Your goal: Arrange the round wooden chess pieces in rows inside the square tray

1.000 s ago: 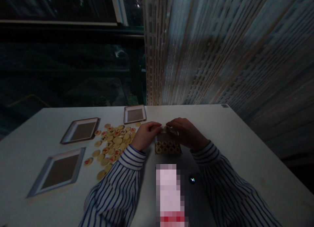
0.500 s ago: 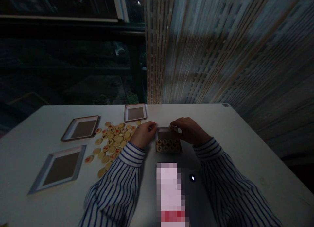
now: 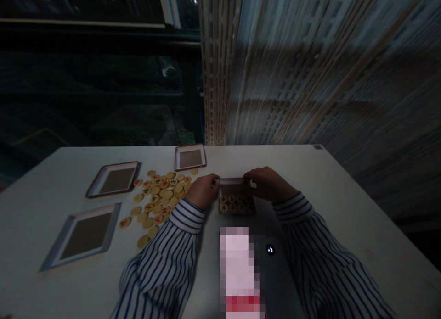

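Note:
A small shallow box point(image 3: 233, 180) lies between my hands, with two rows of round Chinese chess pieces point(image 3: 233, 204) along its near side and bare floor behind them. My left hand point(image 3: 202, 190) is closed at the box's far left corner, its fingertips on the rim. At the far right corner is my right hand point(image 3: 270, 183), thumb and fingers pinched together; whatever is between them is hidden. To the left of my left hand, many loose chess pieces point(image 3: 167, 194) with red or dark characters or plain faces lie in a heap.
Three other shallow trays lie on the white table point(image 3: 289, 163): one tray point(image 3: 190, 168) at the back, another tray point(image 3: 99, 194) left of the heap, and a third tray point(image 3: 51, 261) nearer me. A dark device point(image 3: 277, 273) with a blurred-out area sits in front of me.
My right fingers have shifted slightly right along the box's far edge, and the piece seen at their tips before no longer shows. My left hand has moved down a little.

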{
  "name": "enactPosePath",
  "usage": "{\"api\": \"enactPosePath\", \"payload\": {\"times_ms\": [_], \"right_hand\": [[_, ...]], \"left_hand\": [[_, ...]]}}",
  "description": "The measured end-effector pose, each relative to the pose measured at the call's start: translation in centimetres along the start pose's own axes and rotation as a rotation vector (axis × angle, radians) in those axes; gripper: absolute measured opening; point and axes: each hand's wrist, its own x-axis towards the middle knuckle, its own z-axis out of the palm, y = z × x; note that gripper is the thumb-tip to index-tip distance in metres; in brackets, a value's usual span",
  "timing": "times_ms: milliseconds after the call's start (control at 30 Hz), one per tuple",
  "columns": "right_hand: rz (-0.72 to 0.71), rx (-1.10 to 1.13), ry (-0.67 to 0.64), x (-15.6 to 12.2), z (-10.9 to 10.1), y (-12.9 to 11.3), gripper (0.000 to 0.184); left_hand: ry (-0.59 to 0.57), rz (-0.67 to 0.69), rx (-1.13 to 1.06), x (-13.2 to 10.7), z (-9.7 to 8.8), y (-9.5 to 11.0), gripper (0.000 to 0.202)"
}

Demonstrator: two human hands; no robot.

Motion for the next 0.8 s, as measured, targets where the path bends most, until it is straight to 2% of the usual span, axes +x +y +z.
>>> {"api": "enactPosePath", "payload": {"times_ms": [167,800], "right_hand": [[0.015,-0.004,-0.075,-0.13,0.19,0.25,0.016],[0.084,-0.026,-0.206,0.09,0.45,-0.15,0.019]], "left_hand": [[-0.041,0.008,0.002,-0.03,0.26,0.24,0.030],[-0.105,-0.017,0.049,-0.02,0.72,0.40,0.033]]}}
